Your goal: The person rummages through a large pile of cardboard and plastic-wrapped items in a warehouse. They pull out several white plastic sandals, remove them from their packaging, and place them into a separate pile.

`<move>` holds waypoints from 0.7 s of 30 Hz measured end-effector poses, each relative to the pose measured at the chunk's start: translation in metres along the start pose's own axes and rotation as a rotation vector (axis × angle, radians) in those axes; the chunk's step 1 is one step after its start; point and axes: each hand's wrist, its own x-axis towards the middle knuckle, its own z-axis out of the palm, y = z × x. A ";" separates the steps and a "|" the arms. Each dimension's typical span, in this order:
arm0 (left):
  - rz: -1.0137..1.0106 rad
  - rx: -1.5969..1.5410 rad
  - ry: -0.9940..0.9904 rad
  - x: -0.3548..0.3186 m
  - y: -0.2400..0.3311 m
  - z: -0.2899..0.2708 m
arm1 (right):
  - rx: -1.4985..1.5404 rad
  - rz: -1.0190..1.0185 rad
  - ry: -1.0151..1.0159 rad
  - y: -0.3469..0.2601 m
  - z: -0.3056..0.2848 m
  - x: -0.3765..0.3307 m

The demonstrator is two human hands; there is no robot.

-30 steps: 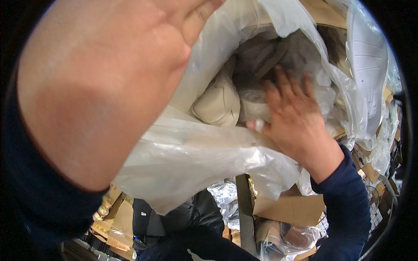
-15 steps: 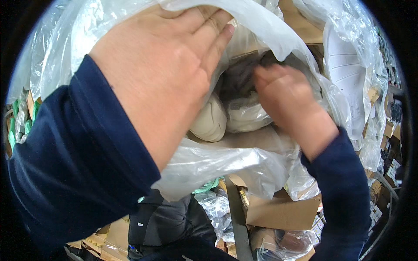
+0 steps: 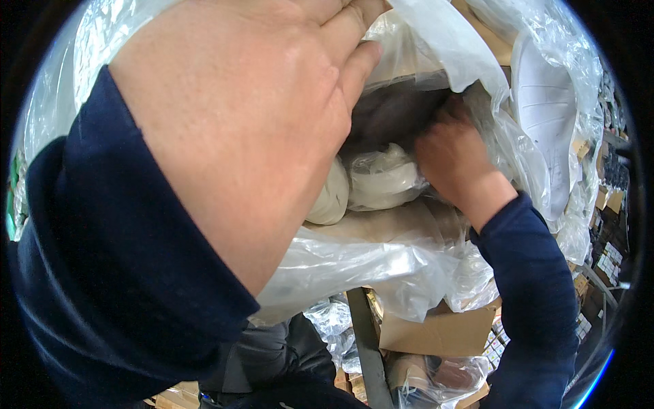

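The person's L hand (image 3: 238, 123) was up by the rim of a translucent plastic bag (image 3: 361, 262), fingers fairly straight & close tog., tips partly cut off at the top; can't tell if they pinched the plastic. The R hand (image 3: 460, 160) was in the bag's mouth, fingers bent & lost in blur/shadow, so no telling if they held anything. Done as far as shown: bag open, mouth spread wide, R hand well in. Not done: nothing visibly out in either hand. A clear-wrapped cream item (image 3: 381, 180) sat inside, just L of the R hand, w/ a pale rounded pc (image 3: 330, 194) beside it, partly behind the L hand, & brown sheet material (image 3: 388, 223) below both; the deeper part was too dark to count what remained. A white ridged pc (image 3: 543, 123) stood outside the opening on the R, & a cardboard flap (image 3: 436, 330) showed below the bag.
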 end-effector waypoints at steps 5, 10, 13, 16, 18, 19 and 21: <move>0.022 0.065 0.139 0.004 0.001 0.002 | 0.450 -0.064 0.221 -0.003 -0.004 0.061; -0.004 -0.016 0.080 -0.004 -0.001 0.007 | 0.179 0.028 0.559 -0.016 0.034 0.091; -0.002 -0.045 0.058 -0.010 -0.005 0.007 | 0.159 0.106 0.615 -0.019 0.038 0.099; -0.011 -0.200 -0.024 -0.013 -0.007 0.006 | 0.138 0.130 0.436 -0.012 0.029 0.095; 0.013 -0.195 0.079 -0.013 -0.006 0.007 | 0.251 0.094 0.298 -0.005 0.018 0.087; 0.025 -0.200 0.120 -0.013 -0.005 0.008 | 0.419 0.062 0.388 0.004 0.014 0.076; 0.052 -0.190 0.129 -0.014 -0.004 0.008 | 0.557 0.084 0.417 0.019 0.003 0.052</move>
